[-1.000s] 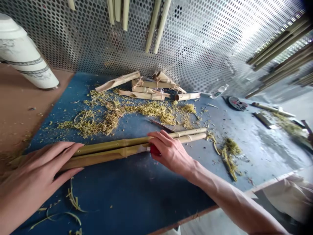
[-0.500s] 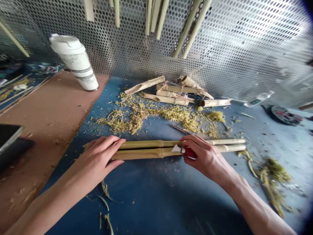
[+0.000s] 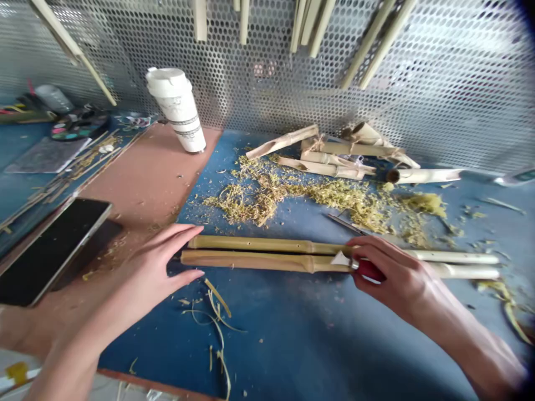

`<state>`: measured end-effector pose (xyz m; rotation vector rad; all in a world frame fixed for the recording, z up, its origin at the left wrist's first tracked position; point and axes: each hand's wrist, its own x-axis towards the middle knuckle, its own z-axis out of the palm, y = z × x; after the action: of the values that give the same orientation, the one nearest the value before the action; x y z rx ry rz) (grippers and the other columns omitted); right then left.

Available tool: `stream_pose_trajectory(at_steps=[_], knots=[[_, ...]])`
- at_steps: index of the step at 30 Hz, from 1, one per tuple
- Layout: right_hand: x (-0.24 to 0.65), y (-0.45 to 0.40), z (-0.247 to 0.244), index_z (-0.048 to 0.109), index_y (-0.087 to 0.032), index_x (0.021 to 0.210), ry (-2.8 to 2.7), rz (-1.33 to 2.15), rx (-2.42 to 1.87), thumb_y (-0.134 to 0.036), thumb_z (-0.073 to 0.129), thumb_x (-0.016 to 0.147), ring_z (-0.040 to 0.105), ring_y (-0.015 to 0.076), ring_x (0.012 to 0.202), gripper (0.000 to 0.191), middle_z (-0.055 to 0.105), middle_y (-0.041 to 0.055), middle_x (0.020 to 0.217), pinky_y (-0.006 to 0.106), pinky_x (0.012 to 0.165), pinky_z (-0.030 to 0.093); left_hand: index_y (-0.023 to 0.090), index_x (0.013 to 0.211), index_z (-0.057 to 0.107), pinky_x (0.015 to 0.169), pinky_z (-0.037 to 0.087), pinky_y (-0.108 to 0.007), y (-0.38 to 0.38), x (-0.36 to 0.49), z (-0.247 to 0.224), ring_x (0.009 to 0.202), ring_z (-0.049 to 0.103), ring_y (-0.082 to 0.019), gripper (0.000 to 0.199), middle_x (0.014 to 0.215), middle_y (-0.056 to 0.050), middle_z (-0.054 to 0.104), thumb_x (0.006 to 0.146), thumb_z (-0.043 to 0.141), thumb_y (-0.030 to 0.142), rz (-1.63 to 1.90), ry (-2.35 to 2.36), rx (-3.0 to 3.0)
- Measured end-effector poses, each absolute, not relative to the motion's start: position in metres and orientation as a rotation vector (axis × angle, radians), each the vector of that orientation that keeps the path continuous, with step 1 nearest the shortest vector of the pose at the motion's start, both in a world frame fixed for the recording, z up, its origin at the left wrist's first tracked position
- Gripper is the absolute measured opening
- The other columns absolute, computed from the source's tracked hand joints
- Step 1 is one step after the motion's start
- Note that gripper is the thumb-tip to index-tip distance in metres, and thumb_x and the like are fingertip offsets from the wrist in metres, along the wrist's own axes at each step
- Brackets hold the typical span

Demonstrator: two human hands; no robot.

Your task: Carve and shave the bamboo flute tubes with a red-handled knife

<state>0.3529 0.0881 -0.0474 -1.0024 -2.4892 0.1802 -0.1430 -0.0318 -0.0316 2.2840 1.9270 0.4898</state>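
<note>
Two bamboo sticks lie side by side across the blue tabletop. The far bamboo stick [image 3: 276,245] has small holes along its top; the near bamboo stick [image 3: 251,260] shows a long tan peeled strip. At their left ends my left hand [image 3: 152,270] is open, thumb and fingers spread apart, holding nothing. My right hand [image 3: 401,273] grips a red-handled knife [image 3: 370,270], and its short pale blade lies over the near stick. That hand rests across both sticks, covering part of them. To its right the sticks look paler.
Fibrous shavings [image 3: 267,195] and cut bamboo pieces [image 3: 334,161] lie behind the sticks, with a thin metal tool [image 3: 345,224]. A white lidded cup [image 3: 178,111] stands at the back left. A phone [image 3: 54,248] lies on the brown board [image 3: 137,161]. Perforated metal [image 3: 271,100] closes the back.
My left hand has come off the sticks' left ends and opened beside them. The view has swung left, bringing the whole phone into sight. My right hand keeps its hold on the knife.
</note>
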Motion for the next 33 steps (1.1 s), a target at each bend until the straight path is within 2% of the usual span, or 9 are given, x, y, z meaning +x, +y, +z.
stream_pose_trajectory(at_steps=[2,5,9,12,18,24,29,33], knots=[[0.353,0.088,-0.048,0.066,-0.038,0.124,-2.495,0.177,-1.021,-0.016,0.069,0.095,0.090,0.0339,0.104,0.036,0.084,0.0093,0.134,0.048,0.066,0.076,0.032,0.170,0.058,0.118,0.069,-0.044,-0.029,-0.133,-0.032,0.140,0.080,-0.033,0.069,0.166,-0.013,0.073,0.114,0.061,0.073,0.506,1.865,2.279],[0.353,0.088,-0.047,0.065,-0.038,0.124,-2.497,0.158,-1.000,-0.017,0.068,0.097,0.090,0.0341,0.102,0.034,0.084,0.0093,0.133,0.049,0.069,0.077,0.028,0.168,0.061,0.125,0.064,-0.051,-0.021,-0.114,-0.037,0.143,0.077,-0.036,0.069,0.164,-0.015,0.074,0.115,0.061,0.071,0.498,1.785,2.338],[0.354,0.090,-0.042,0.067,-0.037,0.125,-2.524,0.157,-0.968,-0.016,0.068,0.097,0.090,0.0340,0.100,0.035,0.084,0.0099,0.131,0.049,0.071,0.076,0.023,0.161,0.068,0.118,0.065,-0.052,-0.011,-0.094,-0.046,0.132,0.080,-0.037,0.052,0.147,-0.015,0.082,0.120,0.060,0.053,0.507,1.752,2.437],[0.358,0.092,-0.038,0.067,-0.035,0.126,-2.556,0.158,-0.960,-0.015,0.067,0.099,0.089,0.0321,0.098,0.033,0.084,0.0106,0.130,0.045,0.072,0.075,0.020,0.161,0.065,0.114,0.064,-0.049,-0.009,-0.087,-0.048,0.130,0.079,-0.036,0.048,0.145,-0.015,0.081,0.121,0.060,0.046,0.524,1.722,2.493],[0.366,0.092,-0.034,0.065,-0.030,0.122,-2.628,0.233,-1.025,-0.015,0.067,0.102,0.084,0.0226,0.094,0.025,0.079,0.0079,0.137,0.034,0.075,0.066,0.018,0.158,0.060,0.108,0.064,-0.052,-0.008,-0.078,-0.041,0.127,0.080,-0.038,0.053,0.144,-0.017,0.080,0.124,0.048,0.056,0.488,1.697,2.597],[0.358,0.091,-0.025,0.063,-0.029,0.117,-2.656,0.240,-1.083,-0.013,0.065,0.100,0.084,0.0201,0.098,0.023,0.079,0.0062,0.134,0.030,0.080,0.066,0.027,0.166,0.052,0.104,0.066,-0.056,-0.003,-0.074,-0.050,0.123,0.083,-0.038,0.050,0.141,-0.014,0.083,0.125,0.044,0.054,0.616,1.631,2.666],[0.358,0.092,-0.024,0.063,-0.029,0.119,-2.665,0.238,-1.079,-0.013,0.063,0.102,0.084,0.0200,0.102,0.024,0.078,0.0068,0.136,0.030,0.084,0.066,0.022,0.162,0.056,0.101,0.067,-0.056,-0.001,-0.071,-0.055,0.121,0.083,-0.039,0.050,0.140,-0.016,0.083,0.125,0.045,0.054,0.594,1.649,2.683],[0.368,0.092,-0.035,0.067,-0.031,0.122,-2.617,0.178,-1.005,-0.020,0.063,0.105,0.086,0.0190,0.093,0.021,0.082,0.0065,0.136,0.028,0.078,0.067,0.017,0.159,0.062,0.111,0.066,-0.051,-0.006,-0.063,-0.041,0.128,0.081,-0.035,0.052,0.144,-0.016,0.083,0.125,0.046,0.053,0.516,1.697,2.640]])
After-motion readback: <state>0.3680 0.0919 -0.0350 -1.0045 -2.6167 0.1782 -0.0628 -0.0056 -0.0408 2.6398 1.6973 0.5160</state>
